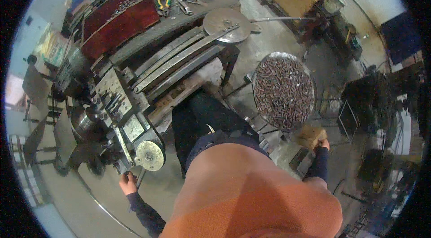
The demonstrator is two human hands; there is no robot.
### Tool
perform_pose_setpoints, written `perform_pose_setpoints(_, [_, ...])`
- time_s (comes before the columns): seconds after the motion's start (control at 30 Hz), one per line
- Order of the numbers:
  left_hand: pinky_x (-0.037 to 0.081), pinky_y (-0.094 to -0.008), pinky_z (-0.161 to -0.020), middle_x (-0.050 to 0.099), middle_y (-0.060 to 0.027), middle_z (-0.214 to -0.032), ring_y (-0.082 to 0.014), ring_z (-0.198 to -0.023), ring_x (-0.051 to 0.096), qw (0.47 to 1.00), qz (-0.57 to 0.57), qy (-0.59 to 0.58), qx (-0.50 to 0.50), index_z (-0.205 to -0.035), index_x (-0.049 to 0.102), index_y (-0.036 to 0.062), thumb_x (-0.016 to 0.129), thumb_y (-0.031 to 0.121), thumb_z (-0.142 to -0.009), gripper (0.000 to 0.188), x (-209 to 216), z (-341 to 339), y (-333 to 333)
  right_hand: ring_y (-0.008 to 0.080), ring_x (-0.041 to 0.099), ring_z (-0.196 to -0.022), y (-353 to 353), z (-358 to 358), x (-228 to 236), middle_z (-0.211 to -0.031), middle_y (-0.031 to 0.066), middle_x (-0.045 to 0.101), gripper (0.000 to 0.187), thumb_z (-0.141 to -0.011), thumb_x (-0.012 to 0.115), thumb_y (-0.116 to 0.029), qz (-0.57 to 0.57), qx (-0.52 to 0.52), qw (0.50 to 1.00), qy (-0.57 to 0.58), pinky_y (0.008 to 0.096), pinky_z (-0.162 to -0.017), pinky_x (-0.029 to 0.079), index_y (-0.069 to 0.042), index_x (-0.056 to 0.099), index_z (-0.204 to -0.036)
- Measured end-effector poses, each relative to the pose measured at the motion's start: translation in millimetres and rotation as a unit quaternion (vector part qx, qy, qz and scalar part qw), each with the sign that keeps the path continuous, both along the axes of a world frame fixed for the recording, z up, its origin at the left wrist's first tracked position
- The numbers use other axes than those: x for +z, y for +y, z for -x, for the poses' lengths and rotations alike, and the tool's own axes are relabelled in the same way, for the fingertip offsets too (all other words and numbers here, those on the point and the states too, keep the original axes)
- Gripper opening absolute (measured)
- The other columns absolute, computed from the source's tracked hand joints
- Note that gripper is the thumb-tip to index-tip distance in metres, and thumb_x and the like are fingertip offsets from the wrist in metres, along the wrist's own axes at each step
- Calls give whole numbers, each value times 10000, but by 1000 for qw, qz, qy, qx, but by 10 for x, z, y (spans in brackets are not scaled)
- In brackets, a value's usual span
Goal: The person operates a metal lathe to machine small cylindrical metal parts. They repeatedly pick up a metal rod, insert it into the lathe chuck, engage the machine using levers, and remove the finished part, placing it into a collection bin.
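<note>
A: Where does the brown block (307, 136) lie?

B: Right of centre in the lower half of the frame, just below the round tray (254, 87). The right hand (323, 143) touches its right-hand end, fingers against the edge; whether they are clamped on it cannot be told at this size.

A: And the left hand (128, 183)?

B: Lower left, well apart from the right hand. Its fingers are curled at the lower end of a metal lever (121, 144) (the contact is too small to make out, so a firm grip cannot be confirmed). A pale wheel (150, 156) sits just to the right of the lever, on the near end of the machine (117, 95).

A: What does the tray contain?

B: Many small metal pieces (283, 92), reddish brown and grey, heaped across it.

A: What lies farther out?

B: The long rails (179, 60) of the machine run from left of centre towards the upper middle, where a flat metal disc (227, 25) lies across their far end. In the upper left stands a red box (122, 32) with metal parts inside. To its right lie pliers (164, 4) with yellow and green handles, and a spanner (183, 5). The wearer's orange top (251, 206) fills the lower middle, with dark trousers (202, 114) above it.
</note>
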State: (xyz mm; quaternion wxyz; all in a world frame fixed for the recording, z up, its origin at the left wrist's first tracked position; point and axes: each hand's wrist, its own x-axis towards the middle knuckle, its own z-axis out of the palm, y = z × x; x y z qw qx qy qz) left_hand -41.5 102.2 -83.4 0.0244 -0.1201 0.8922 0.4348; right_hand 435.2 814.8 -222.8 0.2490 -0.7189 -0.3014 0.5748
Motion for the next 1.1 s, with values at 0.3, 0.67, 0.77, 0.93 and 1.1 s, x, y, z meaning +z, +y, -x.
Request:
perform_pose_setpoints(0.3, [422, -248, -455, 540, -80, -641, -130, -519, 528, 997, -53, -25, 48, -858, 527, -17, 513, 97, -785, 136, -246, -29, -179, 156, 535, -852, 718, 2819, 2080, -955, 112, 576, 235, -725, 554, -90, -575, 303, 760, -22, 286, -771, 421, 30, 580, -925])
perform_pose_setpoints(0.67, [433, -251, -480, 572, -83, -633, -131, -540, 559, 994, 15, 20, 106, -833, 565, -11, 537, 101, -760, 136, -212, -84, -168, 276, 522, -814, -401, 6842, 2317, -818, 107, 515, 290, -524, 651, -238, -750, 507, 414, -100, 372, -709, 436, -108, 640, -782])
perform_pose_setpoints(0.77, [433, -262, -477, 568, -78, -614, -136, -532, 564, 992, 5, 26, 121, -831, 566, -10, 538, 101, -756, 137, -204, -87, -124, 281, 511, -870, -476, 7406, 2323, -953, 118, 503, 302, -553, 657, -258, -710, 549, 415, -149, 365, -765, 431, -137, 647, -829])
perform_pose_setpoints(0.93, [431, -265, -462, 566, -82, -587, -141, -520, 568, 991, 75, 40, 103, -809, 561, -20, 530, 98, -759, 132, -110, 6, -29, 306, 493, -994, -563, 7571, 2243, -1196, 205, 405, 383, -545, 627, -234, -613, 571, 480, -259, 337, -855, 411, -201, 638, -926])
perform_pose_setpoints(1.1, [418, -254, -453, 565, -87, -579, -129, -515, 562, 993, 42, 11, 111, -789, 555, -28, 541, 102, -755, 136, -60, -17, -43, 307, 526, -933, -235, 6992, 2035, -1189, 187, 418, 336, -546, 627, -243, -649, 560, 498, -133, 367, -797, 433, -147, 644, -868])
